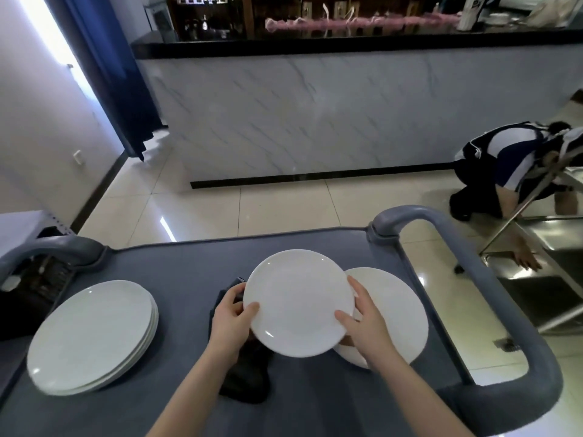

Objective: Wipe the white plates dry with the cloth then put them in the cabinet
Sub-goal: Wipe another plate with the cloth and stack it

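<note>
Head view: a white plate [298, 301] is held level above the middle of a grey cart [176, 263], nearer its right side. The left hand [232, 323] grasps the plate's left rim, thumb on top and fingers curled beneath. The right hand [362, 323] grasps the right rim the same way, thumb lying on the upper face. A dark cloth [249, 373] lies crumpled on the cart under the left hand and the plate's left half, trailing toward the near edge; I cannot tell whether the left fingers also pinch it. Just beside the right hand, partly covered by the held plate, more white plates [397, 310] rest near the cart's right edge. A stack of white plates [91, 335] sits well apart, near the left edge. A grey handle [410, 216] rises at the far right corner. Beyond the cart lie a tiled floor [252, 203] and a marble-fronted counter [315, 105]. At far right another person [511, 162] crouches beside a steel shelf [555, 247].
</note>
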Action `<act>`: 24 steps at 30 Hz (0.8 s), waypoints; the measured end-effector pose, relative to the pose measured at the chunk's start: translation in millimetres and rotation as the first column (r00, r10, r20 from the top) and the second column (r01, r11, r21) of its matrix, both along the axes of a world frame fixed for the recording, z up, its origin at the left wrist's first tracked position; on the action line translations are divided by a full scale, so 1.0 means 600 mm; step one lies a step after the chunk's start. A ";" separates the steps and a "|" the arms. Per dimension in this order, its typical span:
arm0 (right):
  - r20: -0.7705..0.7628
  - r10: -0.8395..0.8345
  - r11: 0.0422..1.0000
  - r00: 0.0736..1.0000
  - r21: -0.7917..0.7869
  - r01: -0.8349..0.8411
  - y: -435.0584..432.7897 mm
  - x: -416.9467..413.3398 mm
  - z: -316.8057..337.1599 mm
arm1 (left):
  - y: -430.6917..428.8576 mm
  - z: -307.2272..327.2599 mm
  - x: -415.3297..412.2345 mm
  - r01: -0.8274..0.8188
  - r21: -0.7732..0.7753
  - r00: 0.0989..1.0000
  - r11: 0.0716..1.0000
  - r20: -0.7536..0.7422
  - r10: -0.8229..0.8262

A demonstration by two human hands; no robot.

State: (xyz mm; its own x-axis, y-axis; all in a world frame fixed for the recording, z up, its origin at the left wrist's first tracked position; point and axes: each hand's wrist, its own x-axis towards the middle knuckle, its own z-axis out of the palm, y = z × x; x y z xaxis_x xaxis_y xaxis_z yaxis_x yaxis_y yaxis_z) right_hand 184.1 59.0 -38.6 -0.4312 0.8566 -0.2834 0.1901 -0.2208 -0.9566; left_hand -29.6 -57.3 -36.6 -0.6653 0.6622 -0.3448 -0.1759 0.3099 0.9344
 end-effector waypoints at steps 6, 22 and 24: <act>-0.164 -0.102 0.977 0.981 -0.202 0.068 -0.009 -0.048 0.008 | -0.034 0.000 -0.051 0.076 -0.017 0.997 0.997 -0.029 -0.077; -0.010 -0.128 0.979 0.992 -0.162 0.125 0.020 -0.011 -0.016 | 0.015 -0.061 -0.163 0.281 -0.589 0.426 0.757 -0.631 -0.649; -0.012 -0.134 0.977 0.991 -0.167 0.131 0.020 -0.007 -0.017 | 0.016 -0.066 -0.172 0.250 -0.586 0.425 0.771 -0.649 -0.631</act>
State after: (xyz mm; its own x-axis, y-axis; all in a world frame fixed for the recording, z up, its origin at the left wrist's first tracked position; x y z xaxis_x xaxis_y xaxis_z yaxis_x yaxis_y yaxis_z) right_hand 179.6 70.9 -49.0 -0.3250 0.8487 -0.4172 0.1270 -0.3980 -0.9086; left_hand -132.6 -47.7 -76.0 -0.4169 0.9005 -0.1238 0.8157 0.4307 0.3862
